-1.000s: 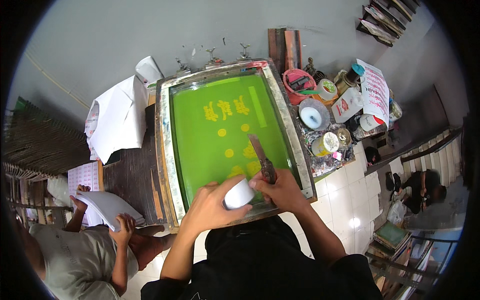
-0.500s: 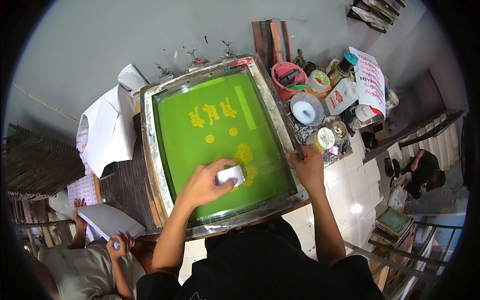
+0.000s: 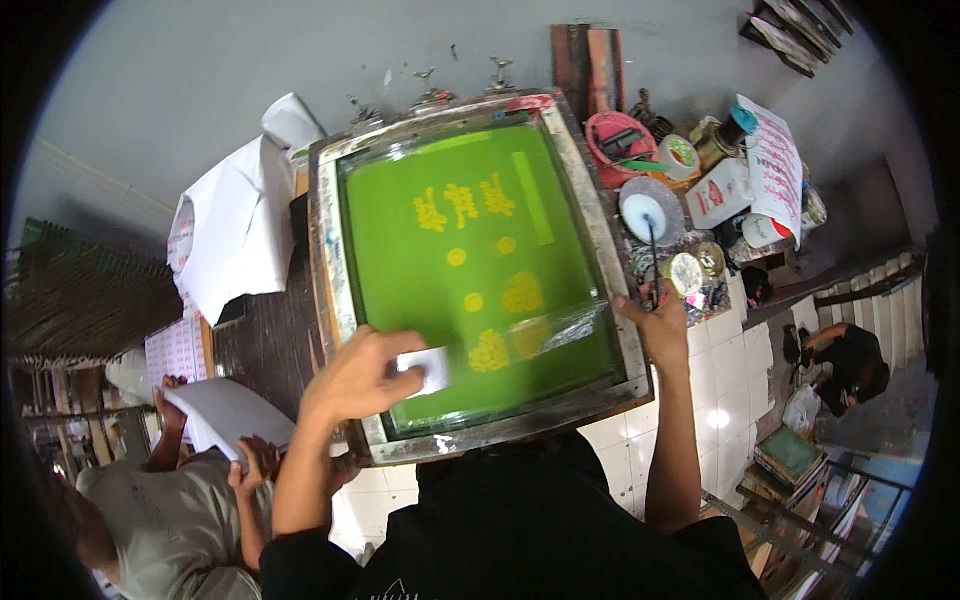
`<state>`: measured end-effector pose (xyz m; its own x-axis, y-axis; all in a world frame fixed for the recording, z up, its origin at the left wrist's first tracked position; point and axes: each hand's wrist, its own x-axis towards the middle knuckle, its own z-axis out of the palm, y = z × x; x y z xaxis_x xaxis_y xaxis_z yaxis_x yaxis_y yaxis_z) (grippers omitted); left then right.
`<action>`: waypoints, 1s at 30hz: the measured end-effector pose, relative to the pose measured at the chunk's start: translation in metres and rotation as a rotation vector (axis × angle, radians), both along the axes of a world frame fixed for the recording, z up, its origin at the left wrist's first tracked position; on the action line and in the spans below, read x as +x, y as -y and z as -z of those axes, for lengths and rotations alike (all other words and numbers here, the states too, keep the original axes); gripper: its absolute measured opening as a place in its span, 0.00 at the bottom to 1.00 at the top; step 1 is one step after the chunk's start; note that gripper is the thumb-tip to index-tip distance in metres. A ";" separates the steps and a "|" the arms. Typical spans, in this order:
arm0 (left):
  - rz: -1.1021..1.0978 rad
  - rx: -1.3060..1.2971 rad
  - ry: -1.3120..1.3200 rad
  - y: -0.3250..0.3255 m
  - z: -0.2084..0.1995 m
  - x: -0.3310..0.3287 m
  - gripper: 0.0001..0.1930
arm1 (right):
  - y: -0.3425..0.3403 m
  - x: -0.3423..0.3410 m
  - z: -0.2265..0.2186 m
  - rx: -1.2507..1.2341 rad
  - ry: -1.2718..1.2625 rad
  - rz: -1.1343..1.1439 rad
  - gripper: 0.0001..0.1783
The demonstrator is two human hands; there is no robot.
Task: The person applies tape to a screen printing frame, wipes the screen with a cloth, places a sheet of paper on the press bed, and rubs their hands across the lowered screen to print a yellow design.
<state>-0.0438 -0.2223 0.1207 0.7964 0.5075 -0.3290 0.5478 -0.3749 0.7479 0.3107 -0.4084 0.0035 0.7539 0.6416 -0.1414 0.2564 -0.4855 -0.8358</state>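
- Roll, white, cylindrical (image 3: 432, 371): left hand's (image 3: 352, 376) fingers closed round it, above green rectangular screen's (image 3: 392, 285) lower-left corner.
- Right hand (image 3: 660, 332): at slim dark tool (image 3: 653, 258) beyond right edge; finger closure unclear.
- Clear glossy strip (image 3: 572, 331): apparently laid near lower-right corner; upper yellow motifs (image 3: 462, 204) uncovered.

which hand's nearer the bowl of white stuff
Right. The right hand is on the near side of the bowl, holding a dark tool toward it; the left hand is farther, by the lower left of the green screen.
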 end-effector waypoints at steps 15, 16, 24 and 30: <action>-0.160 0.519 -0.174 0.038 0.021 -0.040 0.16 | 0.019 -0.205 -0.080 -0.247 -0.131 -0.758 0.28; -0.158 0.534 -0.158 0.040 0.024 -0.041 0.15 | 0.020 -0.215 -0.075 -0.230 -0.128 -0.762 0.28; -0.221 0.639 -0.099 0.048 0.039 -0.043 0.15 | 0.022 -0.259 -0.038 -0.138 -0.049 -0.736 0.27; -0.221 0.706 -0.053 0.053 0.044 -0.043 0.11 | 0.016 -0.274 -0.035 -0.194 0.073 -0.713 0.27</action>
<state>-0.0867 -0.2756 0.0765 0.6430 0.7592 0.1003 0.6949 -0.6335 0.3404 0.0368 -0.4243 0.0383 0.1755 0.9474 -0.2677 0.6159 -0.3178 -0.7208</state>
